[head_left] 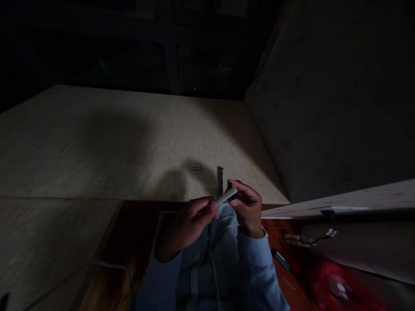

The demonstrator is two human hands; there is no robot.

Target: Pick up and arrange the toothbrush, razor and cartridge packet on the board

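Note:
Both hands meet low in the middle of the head view, over my light blue shirt. My left hand (191, 220) is closed, pinching the lower end of a short white stick-like piece (226, 197). My right hand (247, 206) is closed round its upper end. Just beyond the hands, on the pale speckled board (129, 142), lie a small dark metal cylinder (196, 169) and a thin dark pin-like part (220, 177). The scene is very dim, so finer detail of the white piece is unclear.
A tall pale panel (330, 103) stands upright on the right of the board. Another panel edge (340, 207) juts in from the right. A small cable with a connector (311, 239) lies on a reddish floor below it. The background is dark.

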